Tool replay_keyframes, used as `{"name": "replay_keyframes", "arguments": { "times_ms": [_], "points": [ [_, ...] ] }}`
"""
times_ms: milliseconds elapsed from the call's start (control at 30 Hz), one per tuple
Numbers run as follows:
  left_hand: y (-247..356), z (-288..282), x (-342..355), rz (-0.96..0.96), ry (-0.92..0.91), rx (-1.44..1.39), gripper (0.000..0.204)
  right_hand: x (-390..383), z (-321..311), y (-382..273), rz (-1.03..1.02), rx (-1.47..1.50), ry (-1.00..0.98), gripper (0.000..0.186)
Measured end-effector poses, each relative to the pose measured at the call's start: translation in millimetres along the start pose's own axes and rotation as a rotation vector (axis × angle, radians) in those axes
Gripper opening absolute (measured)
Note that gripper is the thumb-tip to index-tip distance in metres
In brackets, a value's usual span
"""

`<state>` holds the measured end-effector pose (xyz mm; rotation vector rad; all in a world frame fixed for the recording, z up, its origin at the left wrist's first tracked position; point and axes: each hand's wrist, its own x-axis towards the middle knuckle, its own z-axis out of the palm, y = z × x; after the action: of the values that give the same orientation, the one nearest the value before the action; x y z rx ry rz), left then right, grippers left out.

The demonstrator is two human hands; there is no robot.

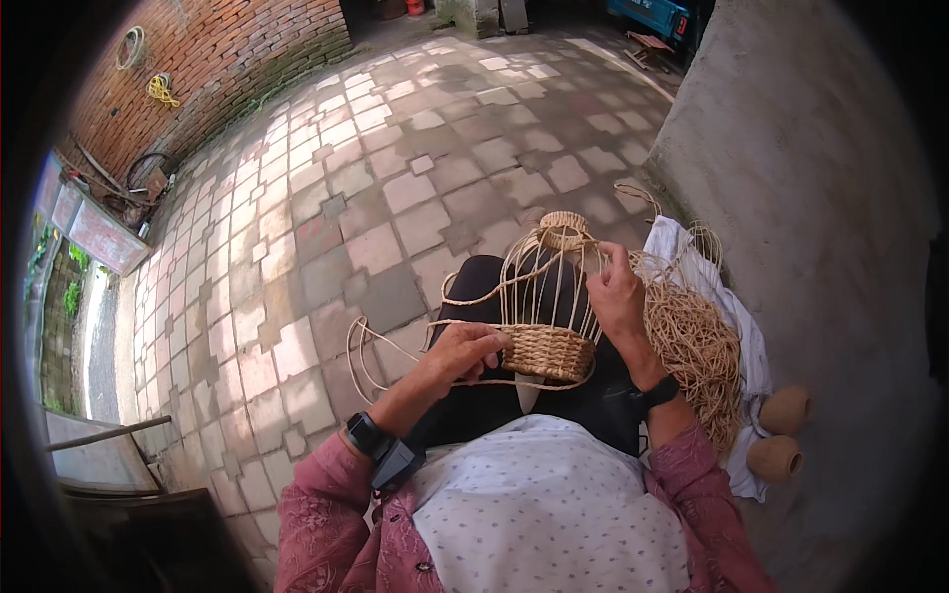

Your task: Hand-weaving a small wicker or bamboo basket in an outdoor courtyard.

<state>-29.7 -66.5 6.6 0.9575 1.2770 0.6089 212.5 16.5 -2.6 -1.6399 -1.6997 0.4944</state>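
Note:
On my lap rests a half-woven basket (549,351) of straw-coloured cord, with a dense woven band nearest me. Thin bare stakes (542,287) run from that band to a small woven ring (564,229) at the far end. My left hand (465,351) is closed on the left edge of the woven band, thumb on top. Beside the stakes on the right, my right hand (617,296) is closed with its fingertips at a strand; the exact hold is partly hidden. A twisted cord (474,299) loops out left of the basket.
A heap of loose cord (692,346) lies on white cloth (748,346) at my right. Two small round tan pots (776,459) stand near it, by a grey wall (801,198). Paving stones (386,198) stretch ahead to a brick wall (217,59); a blue vehicle (652,15) is far off.

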Motion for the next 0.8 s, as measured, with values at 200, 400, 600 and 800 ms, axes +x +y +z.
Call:
{"name": "replay_keyframes", "arguments": {
  "times_ms": [200,400,600,800],
  "points": [
    [-14,17,30,0.073,0.065,-0.644,0.017,-9,1,0,-0.094,0.021,-0.001,0.04],
    [-1,20,56,0.9,0.385,0.678,0.022,-12,2,10,-0.154,-0.001,0.044,0.039],
    [11,41,47,0.665,0.44,0.59,0.03,-17,-1,20,-0.056,0.195,0.017,0.037],
    [-12,28,41,0.564,0.475,0.233,0.028,-15,0,18,0.167,0.614,-0.072,0.038]
  ]
}}
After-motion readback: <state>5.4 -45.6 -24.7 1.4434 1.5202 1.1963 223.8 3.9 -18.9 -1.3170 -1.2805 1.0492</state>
